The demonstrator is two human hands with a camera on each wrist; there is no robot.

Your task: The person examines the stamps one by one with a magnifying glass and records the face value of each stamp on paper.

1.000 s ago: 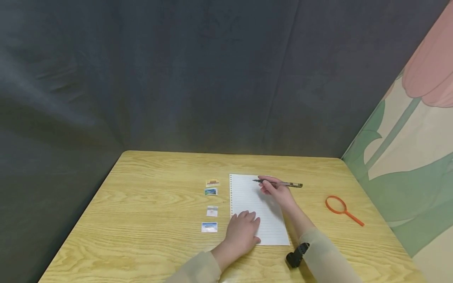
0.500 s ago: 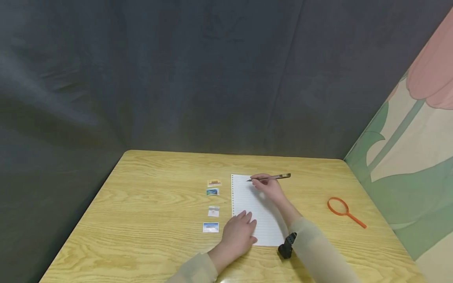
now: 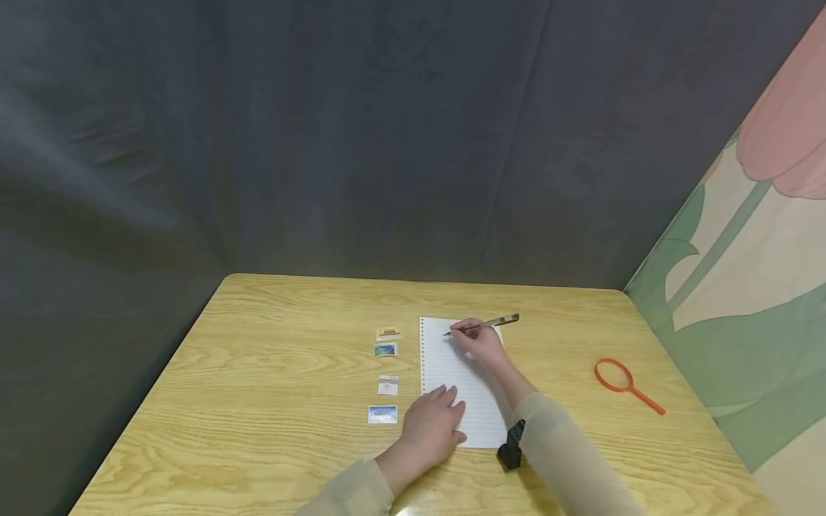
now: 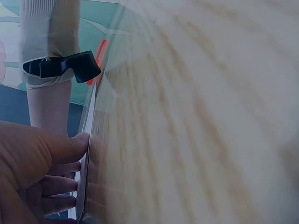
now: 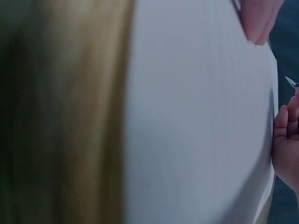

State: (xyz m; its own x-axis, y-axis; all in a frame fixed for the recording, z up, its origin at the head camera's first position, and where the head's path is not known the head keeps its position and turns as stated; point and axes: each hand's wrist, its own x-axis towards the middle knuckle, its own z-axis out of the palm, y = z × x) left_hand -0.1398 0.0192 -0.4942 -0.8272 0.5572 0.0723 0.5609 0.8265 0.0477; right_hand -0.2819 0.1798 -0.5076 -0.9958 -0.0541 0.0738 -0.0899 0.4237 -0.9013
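A sheet of lined, hole-punched paper (image 3: 474,408) lies on the wooden table. My left hand (image 3: 431,424) rests with spread fingers on its lower left part; the left wrist view shows the thumb and fingertips (image 4: 60,185) against the sheet. Over the upper part of the page, my right hand (image 3: 480,344) pinches a dark pen (image 3: 502,320), its tip pointing left and close over the lines. In the right wrist view the pen's tip (image 5: 290,81) shows beyond the curled fingers of the right hand (image 5: 286,149), whose side is at the paper.
Left of the paper several small picture stamps stand in a column, from a yellow stamp (image 3: 389,334) at the top to a blue stamp (image 3: 383,414) at the bottom. An orange magnifying glass (image 3: 614,375) lies at the right. A dark curtain (image 3: 387,143) hangs behind the table (image 3: 258,401).
My right hand has moved left over the page with the pen, its tip now farther left and slightly lower. The left hand has shifted slightly left and still rests on the sheet.
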